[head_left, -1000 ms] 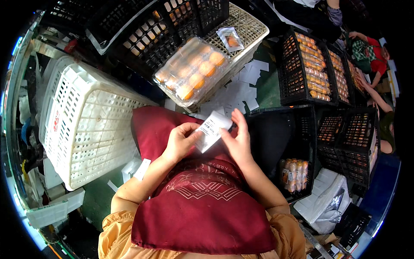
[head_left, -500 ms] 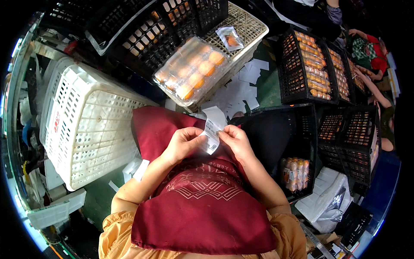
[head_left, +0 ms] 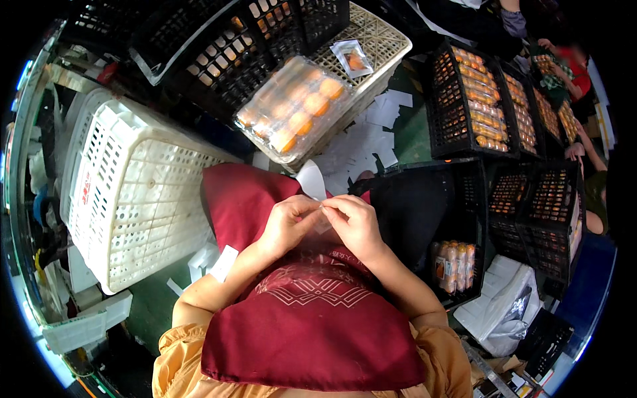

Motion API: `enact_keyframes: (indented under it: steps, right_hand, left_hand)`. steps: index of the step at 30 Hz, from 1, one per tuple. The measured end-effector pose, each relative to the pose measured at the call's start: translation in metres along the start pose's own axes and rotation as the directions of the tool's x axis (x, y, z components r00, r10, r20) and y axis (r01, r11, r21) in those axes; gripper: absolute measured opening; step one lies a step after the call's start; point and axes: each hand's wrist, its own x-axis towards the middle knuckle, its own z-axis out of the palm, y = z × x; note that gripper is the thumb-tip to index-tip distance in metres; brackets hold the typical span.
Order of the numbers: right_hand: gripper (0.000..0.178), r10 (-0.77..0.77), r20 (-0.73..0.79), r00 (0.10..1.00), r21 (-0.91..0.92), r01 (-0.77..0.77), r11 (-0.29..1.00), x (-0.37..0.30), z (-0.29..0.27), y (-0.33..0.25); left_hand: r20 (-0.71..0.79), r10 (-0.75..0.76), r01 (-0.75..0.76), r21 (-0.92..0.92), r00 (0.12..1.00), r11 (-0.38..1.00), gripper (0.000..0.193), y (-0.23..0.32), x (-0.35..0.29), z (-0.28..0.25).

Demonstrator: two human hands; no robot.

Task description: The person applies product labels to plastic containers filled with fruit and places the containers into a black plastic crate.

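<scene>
Above my lap, my left hand [head_left: 286, 224] and my right hand [head_left: 355, 224] meet fingertip to fingertip, both closed in a pinch. A white paper label [head_left: 310, 180] sticks up from between them, its blank side showing and its top curling. The fingers hide its lower part, so I cannot tell which part each hand grips. Beyond my hands, a clear plastic pack [head_left: 295, 106] of round orange-and-pale pieces rests tilted on an upturned cream crate [head_left: 379, 33]. A small packet [head_left: 352, 58] with an orange picture lies on that crate.
A big white crate [head_left: 166, 205] stands on its side at my left. Black crates [head_left: 454, 106] filled with wrapped orange goods stand at the right, with two people near them. White papers [head_left: 371, 142] litter the green floor. Near my right leg sits another wrapped pack [head_left: 455, 267].
The label's printed face, seen before, is turned out of sight, and a curling blank part shows. My fingertips have come together. At the far right, a person's hands have shifted over the crates.
</scene>
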Motion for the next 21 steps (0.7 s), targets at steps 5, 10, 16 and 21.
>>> enact_keyframes:
  steps: [5,10,16,21]
  right_hand:
    - [0.011,0.147,0.153,0.977,0.177,-0.173,0.969,0.001,-0.007,0.007]
    - [0.011,0.183,0.202,0.962,0.179,-0.22,0.959,-0.002,-0.008,0.015]
    - [0.012,0.352,0.109,0.93,0.408,-0.364,0.837,-0.001,-0.016,0.044]
    - [0.01,0.353,-0.324,0.878,0.484,-0.167,0.859,0.021,-0.038,0.025]
  left_hand:
    - [0.056,-0.053,0.054,-0.005,0.997,0.999,0.014,-0.004,-0.002,-0.001]
    - [0.067,-0.054,0.055,-0.013,0.996,0.998,0.014,-0.007,-0.003,0.002]
    - [0.015,-0.052,0.051,0.066,0.999,0.997,0.014,-0.011,-0.002,-0.002]
    - [0.02,-0.025,0.018,0.271,0.999,0.962,0.014,-0.035,0.004,-0.007]
